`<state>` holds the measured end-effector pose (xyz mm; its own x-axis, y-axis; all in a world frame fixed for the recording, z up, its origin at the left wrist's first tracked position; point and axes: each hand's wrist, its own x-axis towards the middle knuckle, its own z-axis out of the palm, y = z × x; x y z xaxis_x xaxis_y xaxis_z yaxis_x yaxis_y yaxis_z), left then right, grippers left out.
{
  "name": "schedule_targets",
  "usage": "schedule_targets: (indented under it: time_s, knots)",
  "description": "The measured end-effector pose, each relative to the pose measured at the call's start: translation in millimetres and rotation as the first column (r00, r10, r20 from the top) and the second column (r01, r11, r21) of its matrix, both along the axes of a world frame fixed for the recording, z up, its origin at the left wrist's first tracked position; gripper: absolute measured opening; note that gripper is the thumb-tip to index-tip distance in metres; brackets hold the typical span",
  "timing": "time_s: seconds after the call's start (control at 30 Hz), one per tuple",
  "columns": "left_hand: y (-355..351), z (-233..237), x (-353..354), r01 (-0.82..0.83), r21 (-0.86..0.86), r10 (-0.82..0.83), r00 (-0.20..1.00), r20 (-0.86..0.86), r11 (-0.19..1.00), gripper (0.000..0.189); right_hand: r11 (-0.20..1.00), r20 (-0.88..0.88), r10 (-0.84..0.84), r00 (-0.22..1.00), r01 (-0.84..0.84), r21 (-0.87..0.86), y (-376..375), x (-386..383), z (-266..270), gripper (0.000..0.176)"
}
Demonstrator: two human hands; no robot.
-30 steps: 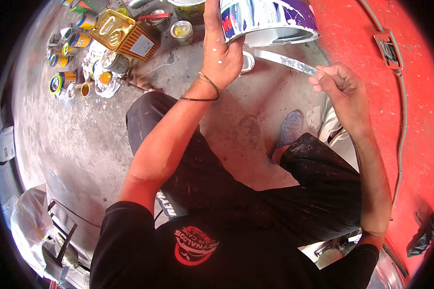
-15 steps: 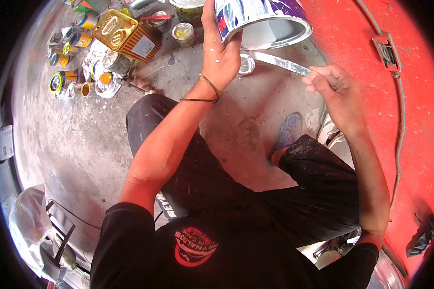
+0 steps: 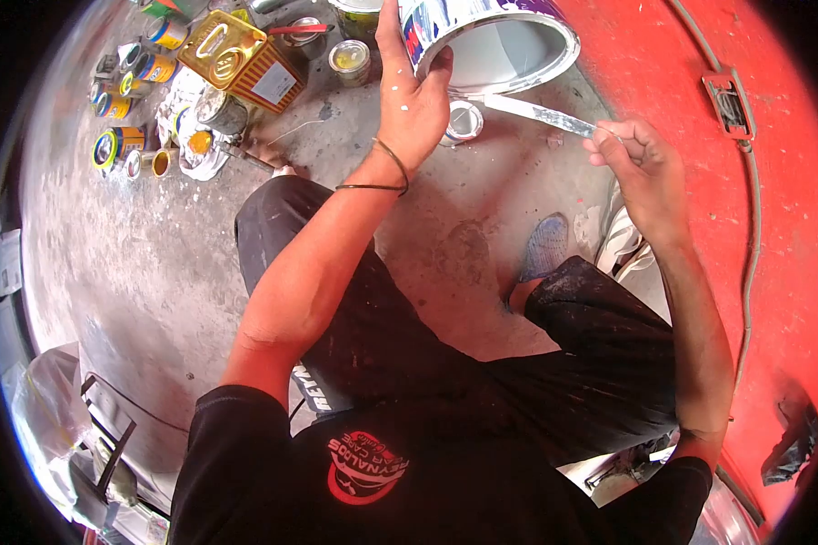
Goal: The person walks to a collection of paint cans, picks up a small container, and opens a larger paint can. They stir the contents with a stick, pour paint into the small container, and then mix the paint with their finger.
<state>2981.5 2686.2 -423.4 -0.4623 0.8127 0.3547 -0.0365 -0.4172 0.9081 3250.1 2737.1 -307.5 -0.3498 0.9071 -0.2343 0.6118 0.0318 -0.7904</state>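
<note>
My left hand [image 3: 413, 113] grips a large paint can [image 3: 509, 54], fingers along its side and thumb at the rim. The can is tipped on its side, its mouth facing me, with pale paint coating the inside and white streaks over the purple label. Between the thumb and fingers of my right hand [image 3: 643, 173] is a flat paint stirring stick [image 3: 543, 115], smeared with white. Its far end lies just under the can's lower rim. Below that rim, on the floor, stands a small round container [image 3: 464, 122] with a whitish rim, partly hidden by my left hand.
At the upper left stand a gold rectangular tin [image 3: 241, 68], several small cans [image 3: 118, 145] and a white rag [image 3: 200, 163]. A red-handled tool [image 3: 300, 29] lies across a container. A grey cable [image 3: 752, 236] runs over the red surface [image 3: 791, 200] on the right.
The paint can has shifted slightly left and tilted, showing more of its inside. My right hand and the stick have moved a little right. More of the small container shows.
</note>
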Motion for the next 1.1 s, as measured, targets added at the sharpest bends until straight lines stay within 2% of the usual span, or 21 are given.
schedule_targets:
  time_s: [0.2,0.3,0.33,0.43,0.53,0.67,0.77,0.9,1.1]
  knots:
    - [-1,-4,-4,-0.014,-0.009,0.014,1.000,0.017,1.000,0.100,0.999,-0.017,0.039,0.999,-0.039,-0.019,-9,-5,8,0.019]
    - [3,-14,-5,-0.020,0.020,0.020,1.000,0.022,1.000,0.097,0.997,-0.087,0.073,0.994,-0.075,-0.014,-13,-9,-1,0.018]
    - [5,-17,-6,-0.021,0.039,0.020,1.000,0.018,0.999,0.096,0.997,-0.085,0.068,0.994,-0.070,-0.015,-14,-12,-2,0.017]
    - [-2,-16,-2,-0.058,-0.068,0.052,0.995,-0.091,0.996,0.089,0.998,-0.067,0.059,0.996,-0.060,-0.010,-12,-15,-1,0.016]
    - [-1,-14,-1,-0.062,-0.021,0.061,0.997,-0.051,0.998,0.089,0.998,-0.033,0.065,0.997,-0.065,0.005,-3,-14,-1,0.015]
    - [0,-14,-4,-0.161,-0.026,0.156,0.979,-0.135,0.987,0.091,0.998,0.011,0.056,0.998,-0.056,-0.012,5,-9,2,0.019]
    - [-3,-18,-10,-0.082,-0.075,0.081,0.997,-0.021,0.994,0.089,0.998,0.024,0.061,0.998,-0.060,-0.027,6,-9,3,0.020]
    - [0,-21,-16,-0.219,-0.026,0.213,0.966,-0.149,0.975,0.091,0.996,0.055,0.086,0.995,-0.085,-0.011,3,-17,9,0.016]
    - [-2,-19,-13,-0.194,-0.025,0.190,0.977,-0.096,0.981,0.093,0.993,0.015,0.119,0.993,-0.119,-0.018,4,-27,2,0.020]
